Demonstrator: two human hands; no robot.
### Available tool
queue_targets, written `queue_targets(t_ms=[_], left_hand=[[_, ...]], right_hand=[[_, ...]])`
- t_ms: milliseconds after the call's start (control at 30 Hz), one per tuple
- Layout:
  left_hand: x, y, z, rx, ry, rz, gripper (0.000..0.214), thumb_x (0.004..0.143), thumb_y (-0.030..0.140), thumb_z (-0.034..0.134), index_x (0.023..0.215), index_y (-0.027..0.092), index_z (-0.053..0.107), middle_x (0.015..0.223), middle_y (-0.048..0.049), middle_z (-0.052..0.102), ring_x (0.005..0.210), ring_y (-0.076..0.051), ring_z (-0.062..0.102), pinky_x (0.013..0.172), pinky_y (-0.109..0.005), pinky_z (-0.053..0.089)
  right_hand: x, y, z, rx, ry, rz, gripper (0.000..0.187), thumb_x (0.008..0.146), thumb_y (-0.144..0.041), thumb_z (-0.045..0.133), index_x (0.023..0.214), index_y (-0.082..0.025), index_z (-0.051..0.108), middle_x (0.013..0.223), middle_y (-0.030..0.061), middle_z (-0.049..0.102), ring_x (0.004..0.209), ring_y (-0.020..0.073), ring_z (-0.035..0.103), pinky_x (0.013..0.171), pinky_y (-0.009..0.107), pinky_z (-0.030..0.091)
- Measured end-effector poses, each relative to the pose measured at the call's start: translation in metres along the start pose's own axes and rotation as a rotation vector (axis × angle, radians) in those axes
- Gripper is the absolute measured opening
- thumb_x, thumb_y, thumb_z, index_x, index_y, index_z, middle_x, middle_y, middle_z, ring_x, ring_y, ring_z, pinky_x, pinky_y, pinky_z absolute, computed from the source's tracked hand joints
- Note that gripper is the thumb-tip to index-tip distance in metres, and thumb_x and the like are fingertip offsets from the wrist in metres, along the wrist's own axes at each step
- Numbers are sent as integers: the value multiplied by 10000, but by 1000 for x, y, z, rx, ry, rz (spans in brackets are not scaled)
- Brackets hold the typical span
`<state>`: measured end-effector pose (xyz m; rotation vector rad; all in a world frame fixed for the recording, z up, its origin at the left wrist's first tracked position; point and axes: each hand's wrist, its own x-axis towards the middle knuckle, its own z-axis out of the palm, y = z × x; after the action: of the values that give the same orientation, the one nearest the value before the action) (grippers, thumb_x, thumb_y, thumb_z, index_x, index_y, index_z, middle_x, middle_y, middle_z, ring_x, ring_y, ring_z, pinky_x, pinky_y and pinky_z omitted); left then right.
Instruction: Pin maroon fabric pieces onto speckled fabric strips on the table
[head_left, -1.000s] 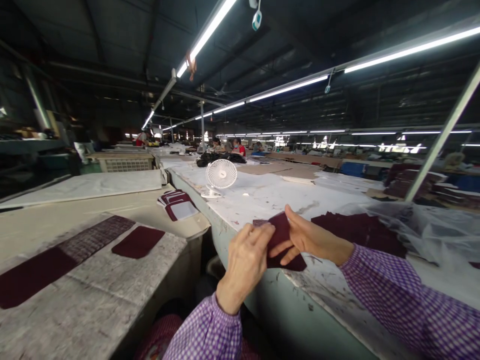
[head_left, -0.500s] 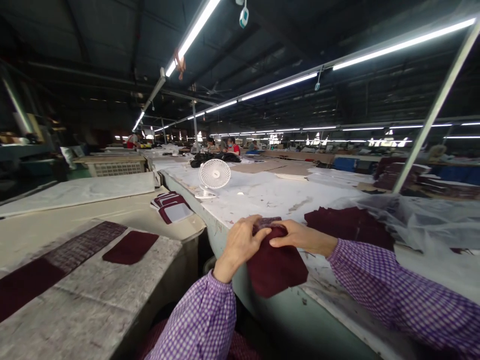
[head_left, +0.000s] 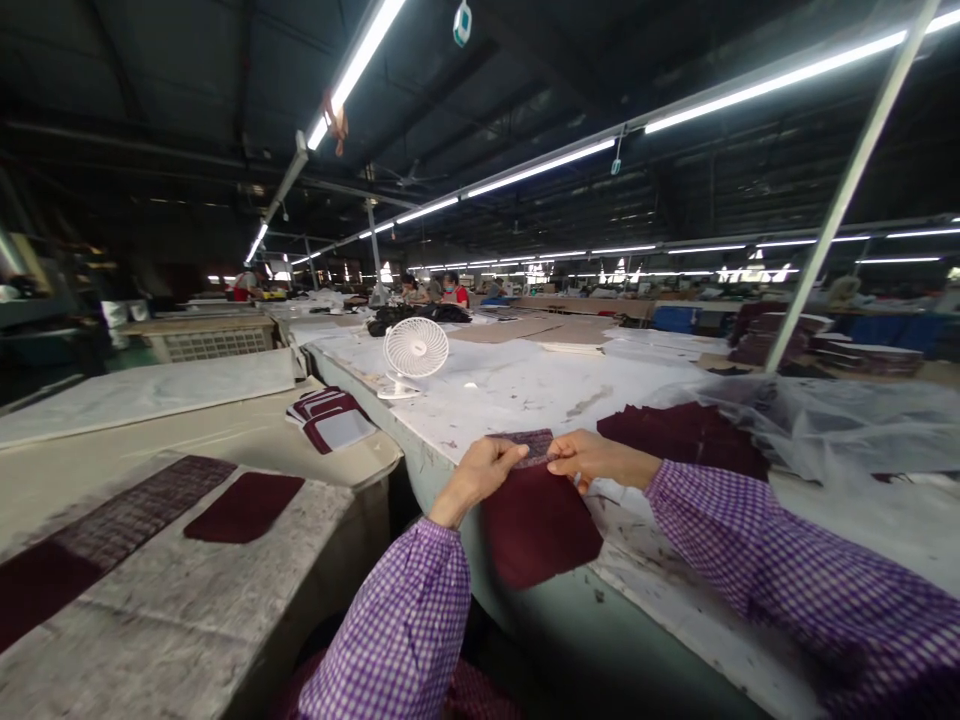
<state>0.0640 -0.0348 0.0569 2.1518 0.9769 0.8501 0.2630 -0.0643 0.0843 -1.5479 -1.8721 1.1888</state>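
My left hand [head_left: 484, 475] and my right hand [head_left: 592, 458] both pinch the top edge of a dark maroon fabric piece [head_left: 536, 525]. It hangs down over the front edge of the white work table [head_left: 525, 395]. A checked purple strip [head_left: 534, 444] lies just behind the piece, between my fingers. Both sleeves are purple gingham. A pile of maroon pieces [head_left: 686, 438] lies on the table to the right of my right hand.
A small white fan [head_left: 414, 352] stands further back on the table. Clear plastic sheeting [head_left: 832, 425] covers the right side. On the left bench lie a maroon piece [head_left: 244, 505], a checked strip [head_left: 127, 515] and a stack of bordered pieces [head_left: 330, 418]. Other people work far back.
The maroon piece, folded between my hands a second ago, has opened out and now hangs flat over the table edge. My hands moved apart along its top edge.
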Motion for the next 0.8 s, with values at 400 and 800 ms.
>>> queue_targets(t_ms=[400,800], left_hand=[[7,-5,46,399,111,136,237,827,127,519,917,216,720,907,-39,644,889,-180,573,814,-272,442],[5,-8,47,440,122,189,246,846,146,501,907,238,721,876,-29,627,876,-174,539,767,-263,431]], right_hand=[[10,29,-30,-395,103,-203,261,753,-291,510,873,-104,647,660,46,630,583,151,589,505,236,451],[15,32,-21,-712,106,-362,159,735,-178,493,782,-153,643,622,2,628,567,125,563,576,223,404]])
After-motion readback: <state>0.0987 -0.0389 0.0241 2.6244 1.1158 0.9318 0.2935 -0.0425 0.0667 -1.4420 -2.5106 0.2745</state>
